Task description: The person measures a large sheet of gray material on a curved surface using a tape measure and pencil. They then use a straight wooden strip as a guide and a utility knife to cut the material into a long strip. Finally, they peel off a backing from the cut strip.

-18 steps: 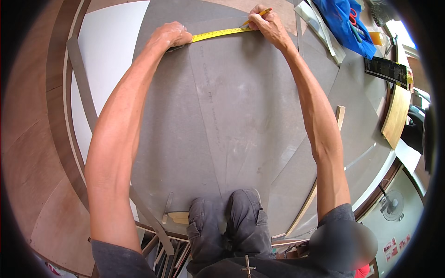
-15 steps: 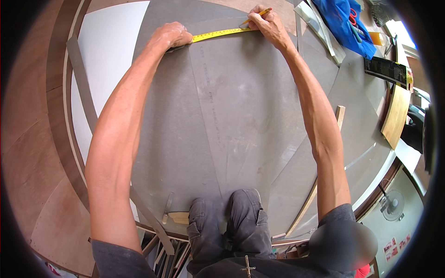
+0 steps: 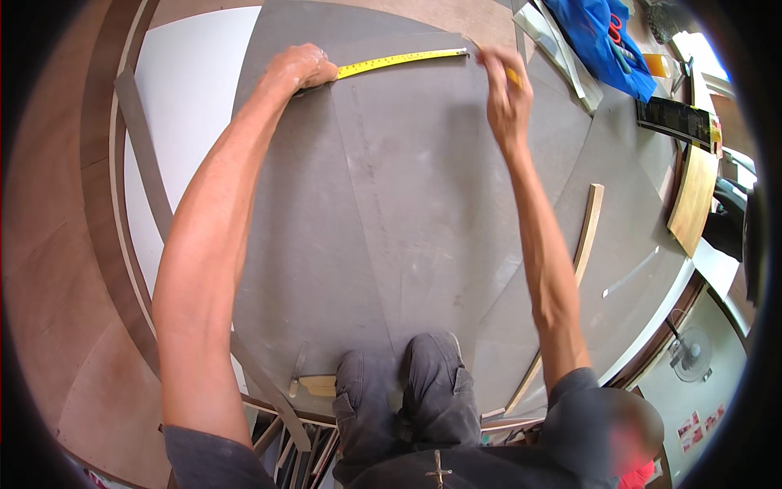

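My left hand (image 3: pixel 303 67), at the upper middle, is closed on the tape measure, whose case is mostly hidden under it. The yellow blade (image 3: pixel 391 59) reaches rightward across the grey board (image 3: pixel 407 179) to its metal end (image 3: pixel 463 53). Just right of that end, my right hand (image 3: pixel 507 85) holds a yellow pencil (image 3: pixel 514 76) in closed fingers, slightly blurred, apart from the blade.
My knees (image 3: pixel 436 379) rest on the board. Around it lie a white panel (image 3: pixel 179 98), a wooden strip (image 3: pixel 588 232), pale strips (image 3: pixel 558 61), a blue cloth (image 3: pixel 595 41) with red-handled scissors, a black box (image 3: pixel 676 122) and curved plywood (image 3: pixel 692 196). A fan (image 3: pixel 692 354) shows lower right.
My right hand has moved right and a little down with the pencil, leaving the tape's end uncovered. My left hand has shifted slightly downward, still holding the tape measure.
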Available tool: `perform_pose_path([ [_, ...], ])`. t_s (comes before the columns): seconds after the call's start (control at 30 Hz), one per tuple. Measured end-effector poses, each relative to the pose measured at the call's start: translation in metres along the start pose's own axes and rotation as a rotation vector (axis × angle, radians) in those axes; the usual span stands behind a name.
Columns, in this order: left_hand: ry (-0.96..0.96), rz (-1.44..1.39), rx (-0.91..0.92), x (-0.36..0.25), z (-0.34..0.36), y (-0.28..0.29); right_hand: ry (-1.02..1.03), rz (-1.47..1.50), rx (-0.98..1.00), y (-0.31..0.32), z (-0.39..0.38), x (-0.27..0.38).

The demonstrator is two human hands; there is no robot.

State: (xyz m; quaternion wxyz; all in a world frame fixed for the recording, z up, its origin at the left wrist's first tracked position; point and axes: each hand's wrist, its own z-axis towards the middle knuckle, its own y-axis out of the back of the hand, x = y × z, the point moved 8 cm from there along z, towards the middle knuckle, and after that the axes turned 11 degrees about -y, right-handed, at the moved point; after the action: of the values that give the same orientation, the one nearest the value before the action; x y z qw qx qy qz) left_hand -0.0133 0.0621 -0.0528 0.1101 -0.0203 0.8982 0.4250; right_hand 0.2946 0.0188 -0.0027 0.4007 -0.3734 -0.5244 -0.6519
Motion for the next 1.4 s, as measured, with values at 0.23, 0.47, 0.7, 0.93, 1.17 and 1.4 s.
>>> perform_pose_path([
  [0.23,-0.003,-0.028,0.060,-0.012,0.001,0.003,-0.056,-0.485,0.235,0.014,-0.272,0.012],
  [0.47,-0.009,-0.046,0.094,-0.008,0.002,0.001,-0.013,-0.672,0.193,-0.003,-0.289,0.011],
  [0.7,-0.037,-0.090,-0.022,-0.006,0.000,-0.004,-0.025,-0.690,0.176,0.002,-0.293,0.015],
  [0.93,-0.205,-0.315,-0.154,-0.018,-0.049,-0.014,-0.009,-0.640,0.103,0.005,-0.292,0.020],
  [1.17,-0.224,-0.497,-0.128,-0.060,-0.198,-0.130,0.019,-0.440,-0.062,0.031,-0.300,0.017],
  [1.4,-0.128,-0.351,0.131,-0.108,-0.350,-0.270,-0.364,-0.293,-0.633,0.198,-0.440,0.015],
])
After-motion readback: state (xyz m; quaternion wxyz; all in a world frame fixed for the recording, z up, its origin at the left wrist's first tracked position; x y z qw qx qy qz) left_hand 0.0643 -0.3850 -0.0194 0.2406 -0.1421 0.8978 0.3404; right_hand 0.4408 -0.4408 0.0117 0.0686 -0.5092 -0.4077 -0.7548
